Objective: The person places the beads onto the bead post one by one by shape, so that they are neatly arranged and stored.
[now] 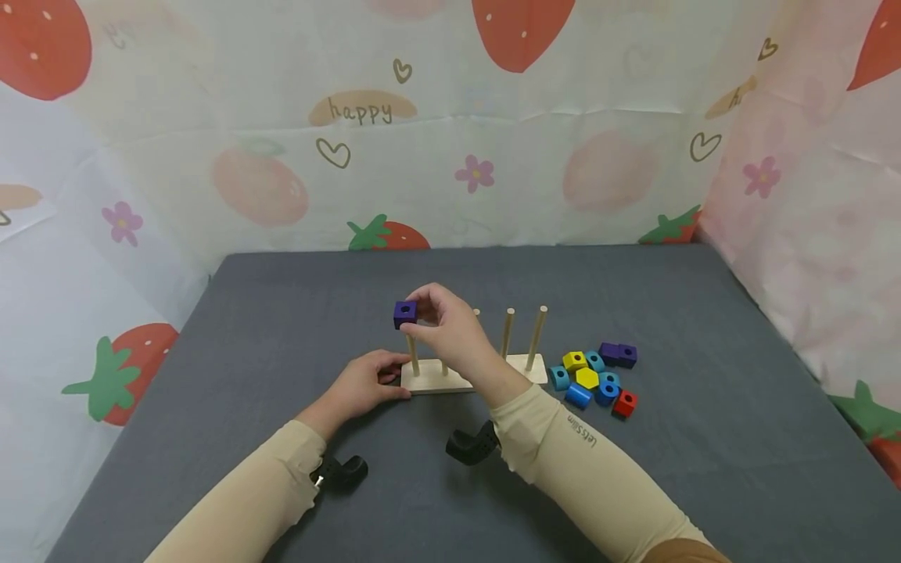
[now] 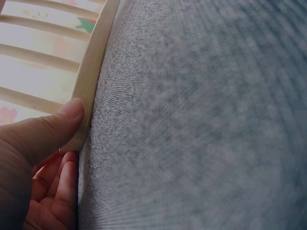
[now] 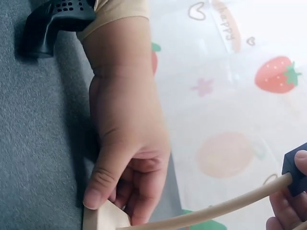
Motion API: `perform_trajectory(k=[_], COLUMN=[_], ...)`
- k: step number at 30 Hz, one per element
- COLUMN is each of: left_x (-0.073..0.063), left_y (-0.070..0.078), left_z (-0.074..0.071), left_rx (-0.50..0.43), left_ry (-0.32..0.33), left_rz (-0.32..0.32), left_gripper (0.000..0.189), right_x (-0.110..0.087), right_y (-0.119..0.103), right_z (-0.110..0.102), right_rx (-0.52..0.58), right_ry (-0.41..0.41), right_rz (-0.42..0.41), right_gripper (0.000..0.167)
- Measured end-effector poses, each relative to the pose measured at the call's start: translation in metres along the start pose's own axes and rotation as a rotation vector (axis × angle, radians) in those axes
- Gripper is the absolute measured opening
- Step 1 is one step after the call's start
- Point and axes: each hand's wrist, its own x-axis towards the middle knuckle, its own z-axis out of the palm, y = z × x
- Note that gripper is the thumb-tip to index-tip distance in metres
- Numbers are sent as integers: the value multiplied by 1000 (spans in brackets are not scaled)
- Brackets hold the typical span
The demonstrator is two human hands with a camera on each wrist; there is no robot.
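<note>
One purple cube is pinched by the right hand at the top of the end peg. Lower, to its left, the left hand grips the wooden base by its edge. Loose beads lie right of both hands; gray surface spreads wide around.

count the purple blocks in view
3: one purple block at the tip of the leftmost peg, pinched by the right hand; a second and third side by side beyond the red block. Others may be hidden behind that hand.
</note>
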Motion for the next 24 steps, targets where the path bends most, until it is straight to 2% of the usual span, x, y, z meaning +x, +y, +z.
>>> perform_trajectory(k=[4, 12, 18, 24], left_x=[0, -2, -2, -1], left_y=[1, 3, 1, -1], left_z=[0, -1, 0, 1], left_rx=[-9, 3, 0, -20], left_ry=[0, 3, 5, 16], left_rz=[4, -5, -15, 14], left_gripper=[52, 52, 52, 52], right_x=[-3, -6, -8, -9], right_y=[1, 11, 20, 26], right_z=[2, 8, 13, 16], right_rx=[-1, 71, 81, 61], right_ry=[26, 61, 61, 75], right_rz=[6, 84, 127, 133], right_gripper=[33, 45, 37, 27])
